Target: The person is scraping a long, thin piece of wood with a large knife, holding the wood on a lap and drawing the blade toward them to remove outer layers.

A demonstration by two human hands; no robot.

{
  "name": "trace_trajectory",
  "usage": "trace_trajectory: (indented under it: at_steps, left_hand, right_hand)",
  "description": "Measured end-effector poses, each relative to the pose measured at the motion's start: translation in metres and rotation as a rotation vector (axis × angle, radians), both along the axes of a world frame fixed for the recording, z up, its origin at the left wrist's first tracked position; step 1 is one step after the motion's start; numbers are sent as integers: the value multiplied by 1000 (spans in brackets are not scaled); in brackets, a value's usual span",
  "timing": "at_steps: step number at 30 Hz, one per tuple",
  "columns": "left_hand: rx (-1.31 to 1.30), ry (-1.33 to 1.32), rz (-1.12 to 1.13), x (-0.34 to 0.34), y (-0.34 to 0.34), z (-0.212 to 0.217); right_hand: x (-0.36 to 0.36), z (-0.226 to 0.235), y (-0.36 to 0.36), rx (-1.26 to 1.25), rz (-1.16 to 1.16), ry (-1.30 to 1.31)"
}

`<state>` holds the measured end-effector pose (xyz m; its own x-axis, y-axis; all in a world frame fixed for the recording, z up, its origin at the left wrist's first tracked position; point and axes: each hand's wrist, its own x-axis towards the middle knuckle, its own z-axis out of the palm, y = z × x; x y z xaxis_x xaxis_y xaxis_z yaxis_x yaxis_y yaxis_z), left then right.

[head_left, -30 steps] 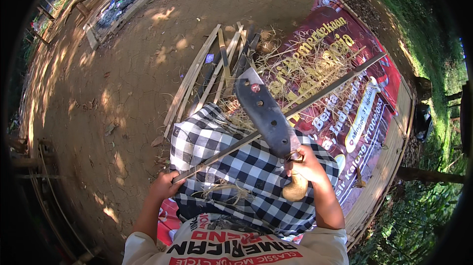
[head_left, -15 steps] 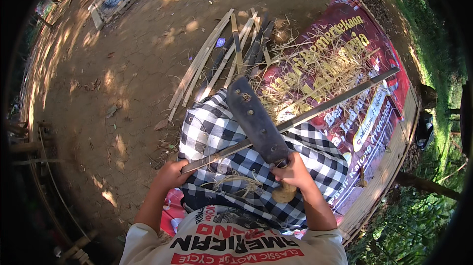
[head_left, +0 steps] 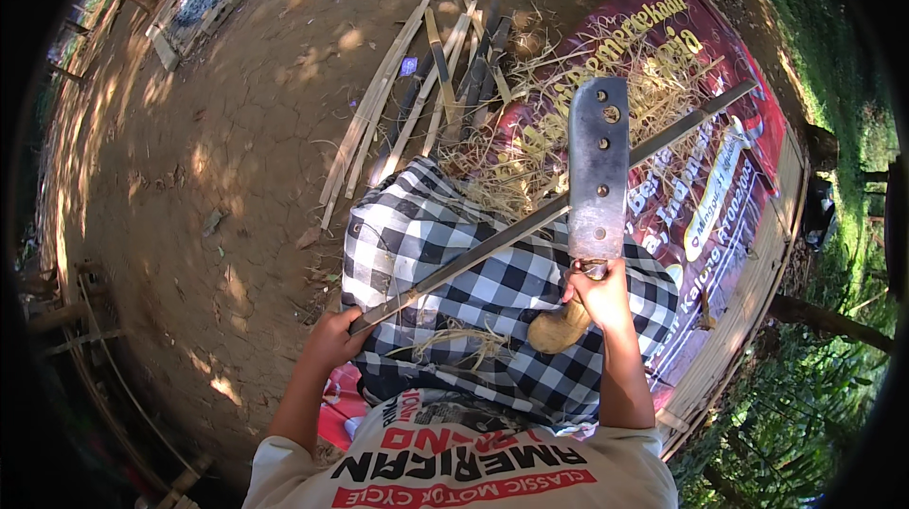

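I sit on a big red printed banner (head_left: 729, 178) spread over the bare dirt ground (head_left: 218, 159), and a black-and-white checked cloth (head_left: 454, 253) covers my lap as padding under the work. Beyond my knees lies a loose pile of split bamboo slats (head_left: 426, 83), with pale shavings (head_left: 540, 140) scattered over the near part of the banner.

The long bamboo strip (head_left: 530, 230) runs slantwise across my lap, from my left hand (head_left: 331, 339) up and away to its far tip over the banner. My left hand is closed around its near end, low beside my left thigh. My right hand (head_left: 598, 293) is clamped on the pale wooden handle (head_left: 559, 327) of the broad cleaver-like blade (head_left: 598, 163), which stands nearly straight away from me with its base just at the strip; whether the edge touches the strip I cannot tell.

To do this well, I judge I should keep the strip pressed flat on the cloth so it cannot roll, set the blade at a shallow angle, and push away from my body in short strokes. My left fingers should stay well behind the edge, and the shavings should fall forward, off my lap.
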<state>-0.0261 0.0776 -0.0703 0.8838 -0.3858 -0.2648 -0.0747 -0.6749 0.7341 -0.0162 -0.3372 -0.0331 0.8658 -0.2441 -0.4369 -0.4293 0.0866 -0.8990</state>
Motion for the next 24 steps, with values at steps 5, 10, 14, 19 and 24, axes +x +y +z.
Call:
trace_trajectory:
  at_steps: [5, 10, 14, 19, 24]
  left_hand:
    - [28, -11, -17, 3, -4, 9]
    - [-8, 57, 41, -4, -5, 1]
    - [76, 62, 45, -7, -5, 4]
    - [84, 65, 34, -2, -4, 10]
    - [23, 91, 39, -6, -1, -9]
  right_hand:
    - [9, 17, -23, -22, 110, 52]
    - [19, 15, -37, -46, -50, 23]
    - [1, -4, -18, 47, -12, 55]
    - [0, 12, -47, -22, 25, 108]
    - [10, 0, -38, -21, -45, 23]
